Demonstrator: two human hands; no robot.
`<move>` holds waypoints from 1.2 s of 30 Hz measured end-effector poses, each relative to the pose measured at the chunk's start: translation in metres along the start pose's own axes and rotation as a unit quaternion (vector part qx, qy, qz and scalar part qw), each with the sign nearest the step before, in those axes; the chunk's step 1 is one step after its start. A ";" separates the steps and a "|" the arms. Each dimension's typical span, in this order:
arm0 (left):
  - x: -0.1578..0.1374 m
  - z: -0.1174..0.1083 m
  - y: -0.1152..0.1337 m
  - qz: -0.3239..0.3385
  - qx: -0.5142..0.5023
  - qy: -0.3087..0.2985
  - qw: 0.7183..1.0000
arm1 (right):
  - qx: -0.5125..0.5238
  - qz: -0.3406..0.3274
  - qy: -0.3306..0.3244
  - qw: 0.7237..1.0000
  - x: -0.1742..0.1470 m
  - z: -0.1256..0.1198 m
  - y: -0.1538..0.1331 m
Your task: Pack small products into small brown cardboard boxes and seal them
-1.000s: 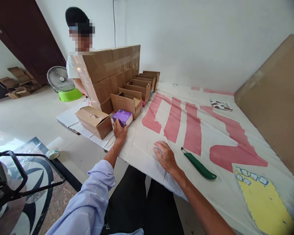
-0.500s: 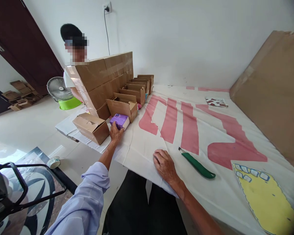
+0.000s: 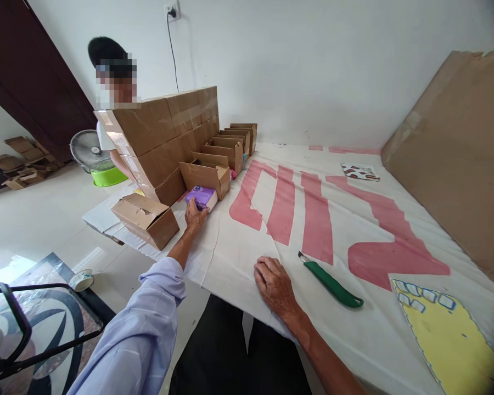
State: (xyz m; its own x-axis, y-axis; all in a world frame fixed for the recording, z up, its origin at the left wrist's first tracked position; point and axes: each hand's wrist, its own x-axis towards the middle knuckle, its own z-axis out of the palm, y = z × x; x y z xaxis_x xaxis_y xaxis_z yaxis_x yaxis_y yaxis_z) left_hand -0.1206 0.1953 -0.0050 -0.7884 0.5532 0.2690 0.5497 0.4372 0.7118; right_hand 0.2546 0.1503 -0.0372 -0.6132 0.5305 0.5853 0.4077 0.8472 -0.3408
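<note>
- L hand (image 3: 196, 216): fingers part-bent at near end of purple pack (image 3: 201, 197), in contact; we can't tell if grip is firm.
- Purple pack: on table (image 3: 239, 255), L of centre, between closed box (image 3: 146, 218) & nearest open box (image 3: 206, 178). We note purple top, pale side.
- R hand (image 3: 275, 282): palm down on table nr front edge, fingers loosely curled, approx. half open; we see nothing held, underside hidden.
- Green knife (image 3: 331, 282): just R of R hand, apart from it; blade end twd far L.
- Open boxes: row runs back twd wall (image 3: 296, 71), nearest one just behind pack.
- Box stack (image 3: 160, 131): taped brown cartons, L of row.
- Table cover: white w/ red shapes; yellow sheet (image 3: 448, 334) at near R, small patterned piece (image 3: 360, 171) farther back.
- Lg. brown board (image 3: 456, 142): R side, leaning angle unclear to us.
- Co-worker (image 3: 107, 137): behind stack, dark cap, hands hidden.
- Fan (image 3: 90, 151) & green basin (image 3: 109, 176): on floor, far L.
</note>
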 end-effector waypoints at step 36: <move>-0.159 -0.046 -0.004 0.198 -0.032 -0.227 0.953 | -0.170 0.217 0.055 0.960 -0.039 -0.096 0.041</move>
State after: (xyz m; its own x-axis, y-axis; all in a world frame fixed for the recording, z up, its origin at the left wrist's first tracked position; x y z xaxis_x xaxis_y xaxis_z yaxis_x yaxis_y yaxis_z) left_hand -0.0105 0.0732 -0.0206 -0.3131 0.9224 0.2263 0.7495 0.0937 0.6553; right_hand 0.3597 0.1614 -0.0034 -0.2690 0.8089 0.5228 0.8172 0.4790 -0.3206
